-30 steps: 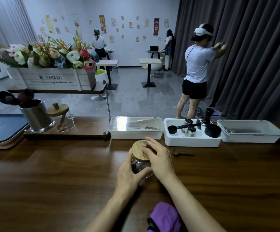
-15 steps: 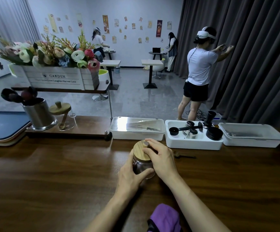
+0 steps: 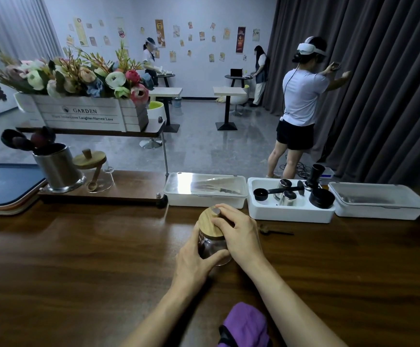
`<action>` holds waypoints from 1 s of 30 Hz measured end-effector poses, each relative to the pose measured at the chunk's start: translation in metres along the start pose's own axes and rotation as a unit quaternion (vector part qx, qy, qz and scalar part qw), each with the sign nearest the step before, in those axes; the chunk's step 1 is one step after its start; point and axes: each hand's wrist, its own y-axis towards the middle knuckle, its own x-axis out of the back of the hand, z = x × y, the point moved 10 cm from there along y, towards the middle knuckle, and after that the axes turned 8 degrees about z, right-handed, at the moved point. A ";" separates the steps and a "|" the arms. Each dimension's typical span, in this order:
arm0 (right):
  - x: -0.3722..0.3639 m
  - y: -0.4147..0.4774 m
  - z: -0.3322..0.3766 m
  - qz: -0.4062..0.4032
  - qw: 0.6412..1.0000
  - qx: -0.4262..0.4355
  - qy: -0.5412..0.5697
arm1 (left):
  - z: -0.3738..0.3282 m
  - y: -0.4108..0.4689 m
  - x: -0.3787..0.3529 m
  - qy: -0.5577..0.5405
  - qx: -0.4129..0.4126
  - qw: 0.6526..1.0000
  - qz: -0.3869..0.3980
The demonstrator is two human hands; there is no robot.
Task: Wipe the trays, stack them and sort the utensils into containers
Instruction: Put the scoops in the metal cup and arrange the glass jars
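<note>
From the head camera, the one view there is: the jar (image 3: 212, 247) stands on the wooden table (image 3: 78, 271) just in front of the person, near the middle of the row of bins; the left hand (image 3: 193, 261) wraps round its glass body, and the right hand (image 3: 239, 234) curls over the wooden lid (image 3: 207, 221), fingers gripping its rim, so both hands are grasping the jar; the lid sits on the jar, and whether it is being fitted or taken off I cannot tell.

The trays (image 3: 3, 196) lie in a stack at the far left edge of the table, so stacking looks done; whether they have been wiped cannot be read from here. A purple cloth (image 3: 246, 324) lies at the near edge, between the forearms.

Sorting seems well along but not finished; the open middle bin (image 3: 291, 215) holds a black scoop (image 3: 259, 195), small metal cups and dark round pieces; the left bin (image 3: 203, 202) and the right bin (image 3: 379, 212) are covered with clear lids, with long things dimly visible inside. A small spoon (image 3: 274, 231) lies loose on the table just in front of the middle bin and probably has yet to be put away; the jar too likely needs a place, perhaps beside the steel pot (image 3: 58, 169) on the low shelf.
</note>
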 end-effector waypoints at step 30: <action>-0.002 -0.003 0.001 0.008 0.999 0.002 0.037 | 0.001 0.000 -0.002 -0.013 -0.005 1.000 0.013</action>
